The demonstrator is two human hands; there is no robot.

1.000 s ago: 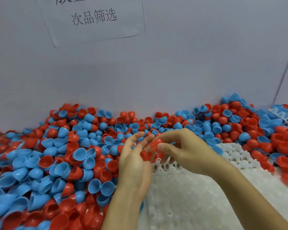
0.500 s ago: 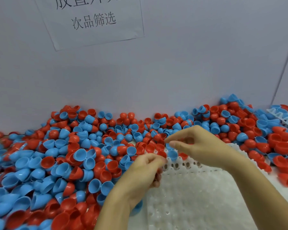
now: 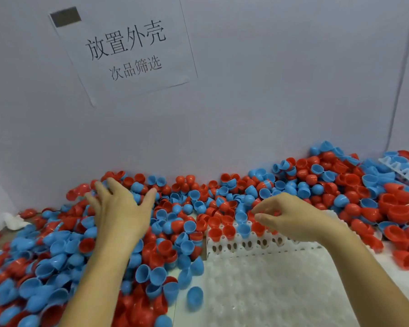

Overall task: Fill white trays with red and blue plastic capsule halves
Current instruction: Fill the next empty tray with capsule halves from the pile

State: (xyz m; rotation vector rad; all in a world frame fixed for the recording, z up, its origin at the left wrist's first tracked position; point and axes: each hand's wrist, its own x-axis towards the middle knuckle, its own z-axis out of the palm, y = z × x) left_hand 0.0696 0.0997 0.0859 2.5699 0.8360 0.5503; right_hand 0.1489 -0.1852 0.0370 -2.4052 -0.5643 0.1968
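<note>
A deep pile of red and blue capsule halves covers the table up to the wall. A white tray with empty sockets lies in front of me. Its far row holds red halves and one blue half. My left hand is spread flat, palm down, on the pile at the far left, fingers wide. My right hand hovers over the tray's far row with fingers curled toward the thumb. Some red shows between them, but I cannot say if it is held.
A second white tray lies half buried among halves at the far right. A paper sign hangs on the grey wall behind. A loose blue half lies at the tray's left edge. White cloth sits far left.
My left hand left the tray's corner, reached out left and spread over the pile. My right hand stayed over the tray's far row. The camera tilted up.
</note>
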